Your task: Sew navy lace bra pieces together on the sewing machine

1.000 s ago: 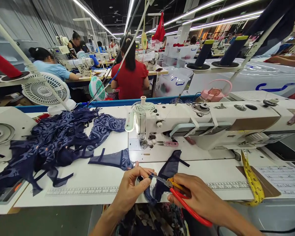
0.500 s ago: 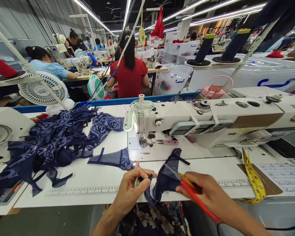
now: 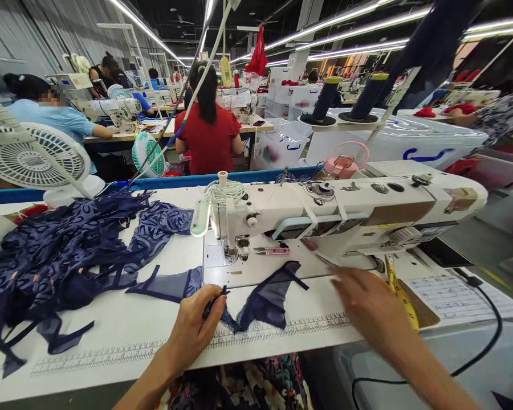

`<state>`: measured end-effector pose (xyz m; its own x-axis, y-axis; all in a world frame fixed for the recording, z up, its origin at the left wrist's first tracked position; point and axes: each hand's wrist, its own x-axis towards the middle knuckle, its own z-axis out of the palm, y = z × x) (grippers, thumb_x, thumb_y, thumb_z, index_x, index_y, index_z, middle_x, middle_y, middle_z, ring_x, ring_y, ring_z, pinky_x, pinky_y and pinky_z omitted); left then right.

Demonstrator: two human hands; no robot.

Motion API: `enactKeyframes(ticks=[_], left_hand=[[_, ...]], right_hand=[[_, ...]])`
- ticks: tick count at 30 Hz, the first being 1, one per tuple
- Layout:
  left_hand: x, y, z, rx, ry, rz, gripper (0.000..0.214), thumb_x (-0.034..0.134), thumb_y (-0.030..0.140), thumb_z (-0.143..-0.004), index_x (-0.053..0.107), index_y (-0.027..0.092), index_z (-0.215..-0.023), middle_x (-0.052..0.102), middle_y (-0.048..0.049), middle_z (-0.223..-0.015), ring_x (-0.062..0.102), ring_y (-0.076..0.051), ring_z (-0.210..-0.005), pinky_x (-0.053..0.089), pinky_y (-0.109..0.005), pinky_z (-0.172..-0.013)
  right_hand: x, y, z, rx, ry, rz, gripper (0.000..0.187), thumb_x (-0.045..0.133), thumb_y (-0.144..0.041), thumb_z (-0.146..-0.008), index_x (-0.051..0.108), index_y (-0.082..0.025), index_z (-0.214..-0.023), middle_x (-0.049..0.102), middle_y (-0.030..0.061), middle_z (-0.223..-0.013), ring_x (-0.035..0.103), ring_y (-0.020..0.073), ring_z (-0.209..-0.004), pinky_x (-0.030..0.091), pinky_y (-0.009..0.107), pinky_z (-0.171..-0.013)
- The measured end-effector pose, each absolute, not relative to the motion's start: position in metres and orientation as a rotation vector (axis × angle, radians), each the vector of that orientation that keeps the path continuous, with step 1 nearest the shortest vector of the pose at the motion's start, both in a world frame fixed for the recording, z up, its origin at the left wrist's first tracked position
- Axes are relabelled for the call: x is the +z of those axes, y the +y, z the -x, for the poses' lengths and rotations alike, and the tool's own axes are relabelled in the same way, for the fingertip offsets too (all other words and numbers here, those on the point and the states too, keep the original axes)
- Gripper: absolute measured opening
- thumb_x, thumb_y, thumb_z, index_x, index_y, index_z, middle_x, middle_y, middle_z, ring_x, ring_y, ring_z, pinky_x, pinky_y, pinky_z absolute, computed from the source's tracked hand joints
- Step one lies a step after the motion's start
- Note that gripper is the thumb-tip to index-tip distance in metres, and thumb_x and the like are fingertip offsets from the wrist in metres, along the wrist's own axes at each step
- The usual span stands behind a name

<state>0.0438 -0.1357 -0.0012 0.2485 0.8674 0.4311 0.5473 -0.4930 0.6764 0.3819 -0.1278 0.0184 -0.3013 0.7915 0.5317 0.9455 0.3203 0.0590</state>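
My left hand (image 3: 195, 319) is closed, thumb and fingers pinching the end of a dark blue lace-and-mesh garment piece (image 3: 267, 299). The rest of that piece lies to the right across the table edge and the sewing machine bed. My right hand (image 3: 367, 302), somewhat blurred, is closed around a pointed metal tool (image 3: 326, 260). Its tip sticks out to the left over the machine bed; its handle is mostly hidden by the hand. Another blue mesh piece (image 3: 166, 285) lies just left of my left hand. Pink-handled thread snips (image 3: 272, 250) rest near the needle.
The white sewing machine (image 3: 325, 205) stands across the table behind my hands. A heap of blue garment pieces (image 3: 68, 245) covers the left side. A yellow measuring tape (image 3: 399, 293), a written sheet (image 3: 465, 296) and a black cable (image 3: 493, 341) are at the right. Co-workers sit beyond.
My right hand has moved away from the garment piece, to the right with the tool. My left hand still pinches the piece. The whole view has shifted as the head turned right.
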Motion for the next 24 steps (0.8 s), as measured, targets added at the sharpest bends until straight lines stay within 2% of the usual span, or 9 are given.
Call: enactKeyframes(ticks=[2, 4, 8, 10, 13, 15, 19, 21, 24], left_hand=[[0.0, -0.13, -0.051, 1.086, 1.328, -2.228, 0.007, 0.043, 0.023, -0.099, 0.049, 0.021, -0.096, 0.053, 0.0032, -0.071, 0.049, -0.01, -0.058, 0.039, -0.021, -0.057], [0.0, -0.123, -0.051, 0.993, 1.368, -2.375, 0.011, 0.042, 0.026, -0.1, 0.051, 0.02, -0.1, 0.059, 0.0012, -0.075, 0.056, -0.011, -0.062, 0.041, -0.022, -0.059], [-0.006, -0.116, -0.019, 0.733, 1.516, -2.816, 0.024, 0.042, 0.033, -0.099, 0.054, 0.018, -0.114, 0.063, -0.0019, -0.073, 0.059, -0.016, -0.061, 0.047, -0.027, -0.061], [-0.008, -0.118, 0.005, 0.629, 1.611, -2.94, 0.028, 0.042, 0.031, -0.099, 0.056, 0.017, -0.118, 0.062, -0.0033, -0.074, 0.06, -0.019, -0.068, 0.052, -0.036, -0.075], [-0.005, -0.126, 0.027, 0.65, 1.788, -2.917, 0.032, 0.046, 0.027, -0.097, 0.054, 0.015, -0.125, 0.063, -0.0125, -0.101, 0.06, -0.028, -0.099, 0.042, -0.057, -0.099], [-0.003, -0.133, 0.027, 0.781, 1.838, -2.868, 0.032, 0.049, 0.023, -0.095, 0.054, 0.014, -0.125, 0.06, -0.016, -0.112, 0.057, -0.03, -0.109, 0.045, -0.054, -0.098], [-0.009, -0.143, 0.004, 0.831, 1.766, -2.778, 0.019, 0.049, 0.013, -0.093, 0.06, 0.015, -0.108, 0.064, -0.0096, -0.093, 0.061, -0.022, -0.085, 0.055, -0.036, -0.074], [-0.017, -0.146, -0.006, 0.791, 1.81, -2.72, 0.021, 0.048, 0.014, -0.094, 0.059, 0.013, -0.111, 0.065, -0.0119, -0.099, 0.063, -0.024, -0.092, 0.057, -0.039, -0.078], [-0.028, -0.139, -0.015, 0.793, 1.838, -2.644, 0.034, 0.047, 0.021, -0.096, 0.051, 0.01, -0.128, 0.06, -0.0182, -0.123, 0.057, -0.03, -0.117, 0.052, -0.047, -0.098]], right_hand=[[0.016, -0.137, -0.327, -0.141, -2.339, 1.137, 0.03, 0.039, -0.015, -0.097, 0.062, -0.019, -0.116, 0.068, 0.01, -0.108, 0.063, 0.0191, -0.103, 0.054, 0.029, -0.087], [0.008, -0.139, -0.287, 0.105, -2.508, 0.836, 0.03, 0.043, -0.021, -0.098, 0.058, -0.018, -0.123, 0.067, 0.009, -0.115, 0.061, 0.0183, -0.109, 0.052, 0.029, -0.093], [-0.007, -0.125, -0.284, -0.008, -2.469, 0.801, 0.024, 0.046, -0.014, -0.096, 0.063, -0.016, -0.113, 0.07, 0.0085, -0.104, 0.063, 0.0201, -0.099, 0.053, 0.034, -0.09], [-0.007, -0.116, -0.305, -0.115, -2.467, 0.883, 0.022, 0.046, -0.013, -0.096, 0.066, -0.015, -0.106, 0.07, 0.0091, -0.099, 0.064, 0.0206, -0.094, 0.053, 0.036, -0.086], [0.004, -0.108, -0.324, -0.269, -2.463, 1.011, 0.02, 0.05, -0.024, -0.095, 0.067, -0.015, -0.102, 0.069, 0.0113, -0.098, 0.063, 0.0252, -0.091, 0.05, 0.043, -0.084], [0.013, -0.108, -0.316, -0.286, -2.431, 1.054, 0.027, 0.054, -0.031, -0.094, 0.064, -0.014, -0.112, 0.067, 0.0142, -0.107, 0.061, 0.0283, -0.097, 0.048, 0.045, -0.086], [0.017, -0.11, -0.269, -0.044, -2.509, 0.826, 0.027, 0.052, -0.019, -0.094, 0.06, -0.015, -0.12, 0.065, 0.0127, -0.113, 0.06, 0.0234, -0.103, 0.048, 0.039, -0.09], [0.008, -0.103, -0.251, 0.016, -2.549, 0.711, 0.023, 0.049, -0.011, -0.094, 0.062, -0.016, -0.112, 0.067, 0.01, -0.106, 0.061, 0.0208, -0.098, 0.05, 0.037, -0.086], [-0.003, -0.084, -0.248, -0.025, -2.547, 0.651, 0.022, 0.048, -0.008, -0.093, 0.063, -0.016, -0.108, 0.068, 0.0089, -0.099, 0.062, 0.0206, -0.093, 0.051, 0.037, -0.082]])
